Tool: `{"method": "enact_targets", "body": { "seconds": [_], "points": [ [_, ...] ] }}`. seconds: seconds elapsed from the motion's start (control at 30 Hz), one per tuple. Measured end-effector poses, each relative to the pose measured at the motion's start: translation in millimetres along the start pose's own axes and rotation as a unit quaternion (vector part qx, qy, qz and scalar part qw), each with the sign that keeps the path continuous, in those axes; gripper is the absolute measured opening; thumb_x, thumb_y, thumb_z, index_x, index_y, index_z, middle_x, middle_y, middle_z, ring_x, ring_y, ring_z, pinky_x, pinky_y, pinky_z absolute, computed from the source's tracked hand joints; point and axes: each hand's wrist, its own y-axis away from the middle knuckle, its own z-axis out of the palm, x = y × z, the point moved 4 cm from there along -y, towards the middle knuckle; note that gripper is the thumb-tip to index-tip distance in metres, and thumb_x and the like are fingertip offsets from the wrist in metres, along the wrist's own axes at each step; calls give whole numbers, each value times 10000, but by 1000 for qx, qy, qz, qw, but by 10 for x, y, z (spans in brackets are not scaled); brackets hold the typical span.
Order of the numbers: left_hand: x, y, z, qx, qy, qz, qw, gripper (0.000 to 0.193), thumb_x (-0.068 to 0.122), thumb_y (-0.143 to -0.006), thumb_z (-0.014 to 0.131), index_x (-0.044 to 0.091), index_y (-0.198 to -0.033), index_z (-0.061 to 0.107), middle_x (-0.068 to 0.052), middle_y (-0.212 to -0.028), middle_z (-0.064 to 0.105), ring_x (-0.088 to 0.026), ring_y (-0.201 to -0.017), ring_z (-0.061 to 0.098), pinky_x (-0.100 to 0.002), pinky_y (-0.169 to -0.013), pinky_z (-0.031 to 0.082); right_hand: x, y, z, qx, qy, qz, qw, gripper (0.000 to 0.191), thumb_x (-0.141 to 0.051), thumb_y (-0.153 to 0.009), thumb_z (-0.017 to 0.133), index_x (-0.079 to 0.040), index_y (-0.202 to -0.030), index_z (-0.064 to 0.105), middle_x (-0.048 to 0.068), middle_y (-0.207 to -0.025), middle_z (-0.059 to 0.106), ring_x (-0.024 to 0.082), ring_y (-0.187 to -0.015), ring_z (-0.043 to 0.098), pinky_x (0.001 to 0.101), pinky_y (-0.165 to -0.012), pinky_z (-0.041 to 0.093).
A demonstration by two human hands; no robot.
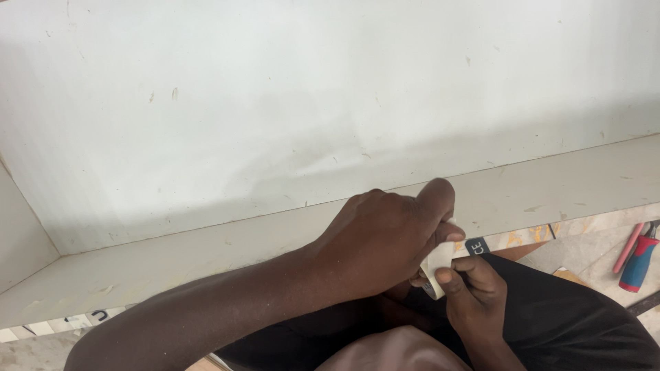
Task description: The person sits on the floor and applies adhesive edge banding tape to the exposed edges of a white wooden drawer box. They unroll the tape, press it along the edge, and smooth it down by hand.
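While the left hand (385, 237) pinches a small pale roll of tape (437, 264), the right hand (474, 288) grips it from below with curled fingers.

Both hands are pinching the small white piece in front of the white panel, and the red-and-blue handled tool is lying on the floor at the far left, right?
Not quite. In the head view the red-and-blue handled tool lies at the far right, not the left. The rest holds: the left hand and right hand both pinch the small white piece in front of the white panel.
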Motion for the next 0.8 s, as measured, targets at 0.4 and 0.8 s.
{"method": "enact_targets", "body": {
  "seconds": [0.4,0.8],
  "points": [
    [-152,-116,46,11,-10,-67,998,255,250,-1027,598,64,-913,468,-63,-503,598,-146,-410,625,-329,-346,423,-44,-129,128,46,-15,-28,998,257,-145,-1019,699,66,-1166,693,161,-1077,747,140,-995,693,273,-885,570],
    [-345,-207,125,28,11,-82,996,243,268,-1017,575,80,-897,478,-17,-558,613,-129,-430,608,-334,-395,448,72,-106,151,71,-49,-44,995,243,-99,-1022,679,86,-1178,661,143,-1090,736,123,-1001,681,262,-895,556]
  ]
}}
